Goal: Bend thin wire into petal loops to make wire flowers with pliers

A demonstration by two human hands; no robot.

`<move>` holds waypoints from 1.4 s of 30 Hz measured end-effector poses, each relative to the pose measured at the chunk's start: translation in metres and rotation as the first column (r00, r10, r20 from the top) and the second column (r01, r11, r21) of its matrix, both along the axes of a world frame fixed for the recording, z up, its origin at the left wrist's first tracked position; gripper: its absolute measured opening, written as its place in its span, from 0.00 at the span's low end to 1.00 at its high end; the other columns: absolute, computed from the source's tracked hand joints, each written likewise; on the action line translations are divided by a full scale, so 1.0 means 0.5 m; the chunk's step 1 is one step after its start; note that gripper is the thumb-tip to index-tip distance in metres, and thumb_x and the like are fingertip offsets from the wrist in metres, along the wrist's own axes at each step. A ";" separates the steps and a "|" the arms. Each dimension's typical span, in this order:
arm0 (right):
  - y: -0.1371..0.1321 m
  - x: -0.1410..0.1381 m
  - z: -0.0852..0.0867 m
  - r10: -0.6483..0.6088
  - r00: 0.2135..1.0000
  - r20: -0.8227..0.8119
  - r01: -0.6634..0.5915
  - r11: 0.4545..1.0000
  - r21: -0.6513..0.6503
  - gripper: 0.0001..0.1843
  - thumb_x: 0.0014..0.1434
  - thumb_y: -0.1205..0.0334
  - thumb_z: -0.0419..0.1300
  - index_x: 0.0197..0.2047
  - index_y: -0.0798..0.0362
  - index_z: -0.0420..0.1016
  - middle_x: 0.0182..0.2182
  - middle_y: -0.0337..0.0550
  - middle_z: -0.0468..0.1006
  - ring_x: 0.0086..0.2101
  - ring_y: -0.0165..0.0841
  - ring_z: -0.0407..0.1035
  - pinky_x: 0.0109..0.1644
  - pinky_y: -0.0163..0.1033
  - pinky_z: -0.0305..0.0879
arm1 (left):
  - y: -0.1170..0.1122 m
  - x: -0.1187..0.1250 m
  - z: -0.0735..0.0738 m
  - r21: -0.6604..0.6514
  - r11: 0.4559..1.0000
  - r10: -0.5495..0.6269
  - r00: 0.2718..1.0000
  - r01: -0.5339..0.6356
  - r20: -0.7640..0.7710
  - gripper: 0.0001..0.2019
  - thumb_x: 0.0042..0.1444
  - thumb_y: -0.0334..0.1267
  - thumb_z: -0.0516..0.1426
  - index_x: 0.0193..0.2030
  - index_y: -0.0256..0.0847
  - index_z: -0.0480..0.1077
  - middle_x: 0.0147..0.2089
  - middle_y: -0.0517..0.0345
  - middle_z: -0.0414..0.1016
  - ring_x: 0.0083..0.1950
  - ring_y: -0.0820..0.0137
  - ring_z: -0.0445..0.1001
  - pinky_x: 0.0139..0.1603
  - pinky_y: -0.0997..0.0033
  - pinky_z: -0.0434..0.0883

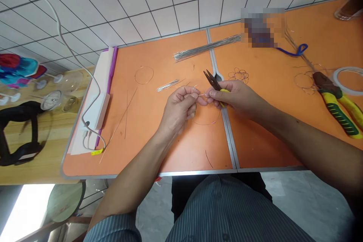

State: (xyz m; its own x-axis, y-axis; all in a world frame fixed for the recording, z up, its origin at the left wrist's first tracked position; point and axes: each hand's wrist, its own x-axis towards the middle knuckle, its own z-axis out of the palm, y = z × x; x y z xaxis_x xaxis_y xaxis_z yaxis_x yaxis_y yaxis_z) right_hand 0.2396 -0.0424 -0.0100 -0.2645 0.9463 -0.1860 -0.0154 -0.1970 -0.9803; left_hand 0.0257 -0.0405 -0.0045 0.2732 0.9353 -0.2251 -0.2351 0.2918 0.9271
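My left hand (181, 106) and my right hand (232, 96) meet over the middle of the orange table (141, 136). Both pinch a thin wire ring (208, 121), whose loop hangs toward me below the fingers. My left fingers are closed on the wire's end. My right hand also grips small needle-nose pliers (212, 80) with a yellow handle; their dark jaws point up and away from me.
A bundle of straight wires (207, 48) lies at the back, shorter wires (168, 85) and a finished ring (144, 75) to the left, several rings (239, 75) to the right. Big yellow-handled pliers (337, 104), a tape roll (348, 79) and a white power strip (98, 111) sit at the sides.
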 end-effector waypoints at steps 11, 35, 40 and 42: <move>-0.007 -0.009 0.033 -0.003 0.988 0.152 -0.005 0.999 0.052 0.15 0.61 0.52 0.78 0.31 0.51 0.83 0.27 0.39 0.78 0.28 0.30 0.69 0.36 0.40 0.66 | -0.005 0.000 -0.002 0.086 0.996 -0.013 1.000 0.015 -0.026 0.11 0.59 0.41 0.71 0.40 0.41 0.76 0.34 0.55 0.85 0.20 0.80 0.53 0.22 0.72 0.48; -0.009 -0.011 0.020 0.008 0.989 0.145 -0.025 0.993 0.113 0.06 0.63 0.59 0.72 0.36 0.51 0.84 0.33 0.40 0.81 0.32 0.31 0.71 0.38 0.39 0.66 | -0.001 -0.002 0.005 0.020 0.997 -0.077 0.997 0.078 -0.019 0.12 0.56 0.41 0.71 0.41 0.40 0.75 0.31 0.56 0.84 0.18 0.81 0.52 0.20 0.74 0.45; -0.009 -0.014 0.015 0.026 0.991 0.128 -0.040 0.994 0.106 0.09 0.66 0.57 0.70 0.33 0.51 0.83 0.34 0.41 0.84 0.33 0.31 0.71 0.38 0.39 0.66 | -0.005 0.003 0.005 0.048 0.998 -0.046 0.995 0.051 -0.089 0.10 0.56 0.40 0.70 0.39 0.42 0.76 0.29 0.58 0.81 0.20 0.79 0.57 0.20 0.73 0.49; -0.008 -0.015 0.012 0.032 0.990 0.138 -0.047 0.993 0.106 0.10 0.66 0.56 0.70 0.34 0.51 0.84 0.34 0.42 0.84 0.33 0.31 0.71 0.38 0.39 0.67 | -0.005 0.004 -0.001 0.089 0.995 -0.042 0.992 0.053 -0.121 0.09 0.55 0.39 0.71 0.38 0.42 0.77 0.29 0.58 0.81 0.22 0.77 0.63 0.21 0.73 0.51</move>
